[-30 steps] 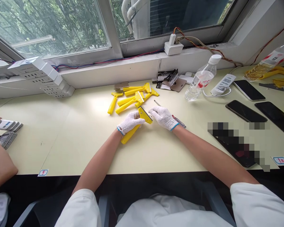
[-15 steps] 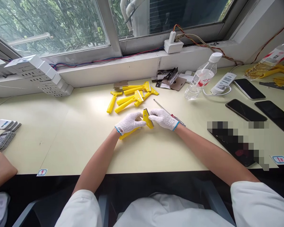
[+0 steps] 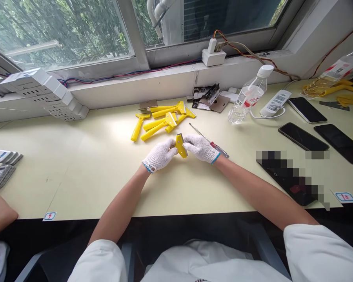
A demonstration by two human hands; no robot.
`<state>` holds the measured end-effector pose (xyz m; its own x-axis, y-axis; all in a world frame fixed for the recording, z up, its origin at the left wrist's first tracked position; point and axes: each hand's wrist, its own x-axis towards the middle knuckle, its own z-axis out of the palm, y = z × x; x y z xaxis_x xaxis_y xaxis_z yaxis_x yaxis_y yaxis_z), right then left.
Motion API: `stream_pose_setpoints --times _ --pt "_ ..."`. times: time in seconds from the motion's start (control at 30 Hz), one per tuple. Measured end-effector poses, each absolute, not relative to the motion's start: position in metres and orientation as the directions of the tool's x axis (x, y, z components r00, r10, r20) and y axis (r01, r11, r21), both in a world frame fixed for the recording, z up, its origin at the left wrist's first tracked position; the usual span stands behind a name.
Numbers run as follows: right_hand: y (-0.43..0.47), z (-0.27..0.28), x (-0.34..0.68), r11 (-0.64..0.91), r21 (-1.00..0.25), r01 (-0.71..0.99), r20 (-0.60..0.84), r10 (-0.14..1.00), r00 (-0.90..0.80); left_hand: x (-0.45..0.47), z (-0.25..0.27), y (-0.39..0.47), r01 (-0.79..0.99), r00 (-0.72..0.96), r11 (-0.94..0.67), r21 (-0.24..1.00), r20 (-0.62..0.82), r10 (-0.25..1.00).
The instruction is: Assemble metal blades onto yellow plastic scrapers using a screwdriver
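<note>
Between my white-gloved hands is a yellow scraper (image 3: pixel 181 147), its wide head tilted and a dark blade strip at its upper end. My left hand (image 3: pixel 160 156) is closed on it from the left, hiding the handle. On the other side, my right hand (image 3: pixel 200 148) pinches the head's edge with thumb and fingers. Several more yellow scrapers (image 3: pixel 154 130) lie in a loose group just beyond my hands. A screwdriver (image 3: pixel 213 144) with a red and clear handle rests behind my right hand, partly covered by it.
Black card packaging (image 3: pixel 211 97) lies by the wall, left of a water bottle (image 3: pixel 248 97). A power strip (image 3: pixel 275 103) and several phones (image 3: pixel 304 136) occupy the right side. White boxes (image 3: pixel 51 96) are stacked at back left. Another person's arm (image 3: pixel 0 207) rests at the left edge.
My left hand has turned around the scraper, and the handle that showed below it is now hidden. The scraper's head stays between both hands. The whole view has shifted slightly.
</note>
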<state>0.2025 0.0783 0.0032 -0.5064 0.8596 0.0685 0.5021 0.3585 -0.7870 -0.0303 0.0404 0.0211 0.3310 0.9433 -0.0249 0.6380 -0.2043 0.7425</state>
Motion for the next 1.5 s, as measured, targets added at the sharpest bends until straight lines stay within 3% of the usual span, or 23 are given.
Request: stream_pose_setpoints --times 0.13,0.2,0.23,0.3,0.4,0.53,0.7,0.77,0.97,1.13,1.5 --pt "0.082 0.016 0.218 0.347 -0.708 0.616 0.094 0.910 -0.404 -0.032 0.023 0.041 0.511 0.293 -0.097 0.854 -0.066 0.954" --pt "0.082 0.023 0.230 0.300 -0.586 0.753 0.091 0.948 -0.306 -0.036 0.025 0.041 0.419 0.285 0.010 0.908 -0.142 0.948" --pt "0.081 0.026 0.237 0.255 -0.451 0.855 0.065 0.965 -0.253 -0.039 0.025 0.041 0.378 0.287 0.061 0.924 -0.179 0.941" --pt "0.079 0.030 0.250 0.168 -0.190 0.967 -0.090 0.978 -0.188 -0.044 0.023 0.042 0.288 0.306 0.138 0.948 -0.228 0.924" --pt "0.078 0.034 0.262 0.180 -0.073 0.981 -0.328 0.925 -0.194 -0.052 0.016 0.044 0.150 0.355 0.200 0.968 -0.241 0.903" --pt "0.081 0.039 0.260 0.163 -0.107 0.981 -0.330 0.925 -0.190 -0.055 0.010 0.048 0.092 0.354 0.247 0.965 -0.264 0.897" --pt "0.076 0.040 0.244 0.298 -0.375 0.878 -0.126 0.922 -0.367 -0.047 0.008 0.053 0.071 0.224 0.226 0.972 -0.236 0.946" --pt "0.072 0.037 0.240 0.379 -0.415 0.827 -0.065 0.895 -0.442 -0.045 0.006 0.055 0.071 0.185 0.202 0.977 -0.212 0.960" --pt "0.072 0.025 0.243 0.540 -0.450 0.711 0.156 0.831 -0.533 -0.046 -0.001 0.060 0.053 0.139 0.188 0.981 -0.194 0.971" --pt "0.077 0.017 0.250 0.592 -0.396 0.702 0.160 0.797 -0.582 -0.050 -0.007 0.062 0.027 0.127 0.183 0.983 -0.185 0.975" --pt "0.082 0.022 0.252 0.448 -0.382 0.808 0.306 0.886 -0.347 -0.054 -0.006 0.060 -0.184 0.160 0.163 0.969 -0.134 0.978"
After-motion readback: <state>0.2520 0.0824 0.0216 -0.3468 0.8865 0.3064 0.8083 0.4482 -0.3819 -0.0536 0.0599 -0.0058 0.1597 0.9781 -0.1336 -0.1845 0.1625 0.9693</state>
